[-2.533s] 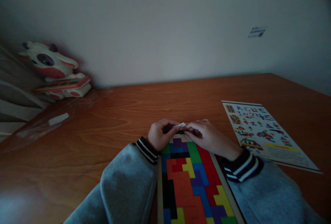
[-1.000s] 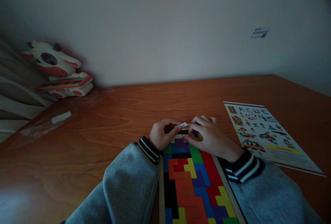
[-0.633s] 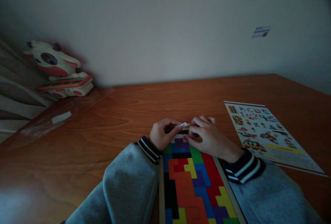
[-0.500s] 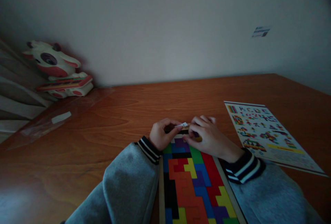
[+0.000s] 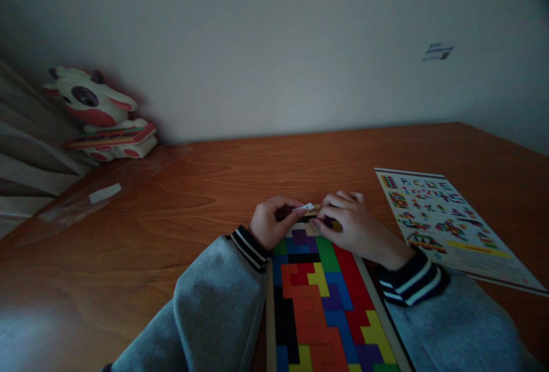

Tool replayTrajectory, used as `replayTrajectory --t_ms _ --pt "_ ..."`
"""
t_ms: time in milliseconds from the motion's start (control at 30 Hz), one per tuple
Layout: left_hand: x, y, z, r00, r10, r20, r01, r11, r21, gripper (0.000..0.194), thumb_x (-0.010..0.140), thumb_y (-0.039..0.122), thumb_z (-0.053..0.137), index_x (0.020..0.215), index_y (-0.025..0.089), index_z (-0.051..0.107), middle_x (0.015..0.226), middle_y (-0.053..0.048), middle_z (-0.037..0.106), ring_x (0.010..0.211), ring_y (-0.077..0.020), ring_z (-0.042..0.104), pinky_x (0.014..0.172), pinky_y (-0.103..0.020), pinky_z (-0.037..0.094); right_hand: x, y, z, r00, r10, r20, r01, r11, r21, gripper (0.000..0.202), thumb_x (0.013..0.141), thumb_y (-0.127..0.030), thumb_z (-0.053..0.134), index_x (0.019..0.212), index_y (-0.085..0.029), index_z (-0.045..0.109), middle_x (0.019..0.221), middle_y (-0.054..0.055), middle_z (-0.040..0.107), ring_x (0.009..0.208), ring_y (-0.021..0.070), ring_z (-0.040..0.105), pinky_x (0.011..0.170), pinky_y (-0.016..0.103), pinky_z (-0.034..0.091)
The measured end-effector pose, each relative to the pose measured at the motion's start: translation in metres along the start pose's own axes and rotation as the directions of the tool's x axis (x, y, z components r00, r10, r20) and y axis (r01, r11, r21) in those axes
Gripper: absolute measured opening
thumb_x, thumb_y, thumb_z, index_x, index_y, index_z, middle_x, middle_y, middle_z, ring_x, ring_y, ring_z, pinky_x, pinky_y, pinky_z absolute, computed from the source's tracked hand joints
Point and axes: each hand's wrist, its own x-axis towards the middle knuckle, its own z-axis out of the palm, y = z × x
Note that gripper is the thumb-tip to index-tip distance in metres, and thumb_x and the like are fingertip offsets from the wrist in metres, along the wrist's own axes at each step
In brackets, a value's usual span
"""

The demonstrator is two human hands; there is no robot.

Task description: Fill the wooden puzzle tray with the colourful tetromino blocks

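A wooden tray puzzle (image 5: 270,326) packed with coloured block pieces lies in front of me, reaching past the bottom of the view. At its far end, my left hand (image 5: 272,224) is closed, thumb and fingers pinching a small white paper slip (image 5: 307,207). My right hand (image 5: 347,223) is beside it over the far right corner, fingers curled and thumb drawn toward the fingertips. Something dark purple shows between those fingers; I cannot make out whether it is held or lies in the tray. The far rows of pieces are partly hidden by both hands.
A printed sheet of block patterns (image 5: 454,217) lies on the brown wooden table (image 5: 206,189) to the right. A cow-shaped toy with a keyboard (image 5: 111,126) stands at the far left, by a clear plastic wrapper (image 5: 64,212) and a curtain (image 5: 30,160). A wall rises behind.
The whole view has shifted slightly. My right hand has moved a little to the right, away from the left, its fingers lifting slightly. My left hand still pinches the slip.
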Motion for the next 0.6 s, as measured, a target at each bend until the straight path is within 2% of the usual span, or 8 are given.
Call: replayTrajectory --t_ms 333,600 --pt "0.000 0.001 0.000 1.000 -0.019 0.004 0.019 1.000 -0.021 0.030 0.085 0.045 0.071 0.095 0.016 0.073 0.091 -0.008 0.076 0.079 -0.0178 0.071 0.073 -0.030 0.059 0.002 -0.011 0.009 1.000 -0.013 0.009 0.013 0.999 -0.029 0.015 0.091 -0.023 0.053 0.079 -0.021 0.061 0.086 0.004 0.060 0.087 0.0221 0.052 0.079 0.040 0.030" --pt "0.000 0.002 0.000 1.000 -0.003 -0.008 0.003 1.000 0.001 0.030 0.086 0.044 0.070 0.094 0.016 0.073 0.089 -0.007 0.075 0.077 -0.0171 0.070 0.071 -0.028 0.058 0.001 -0.012 0.004 0.999 -0.025 0.039 0.025 1.000 0.014 0.014 0.088 -0.024 0.056 0.075 -0.021 0.060 0.087 0.004 0.057 0.090 0.0230 0.051 0.081 0.041 0.029"
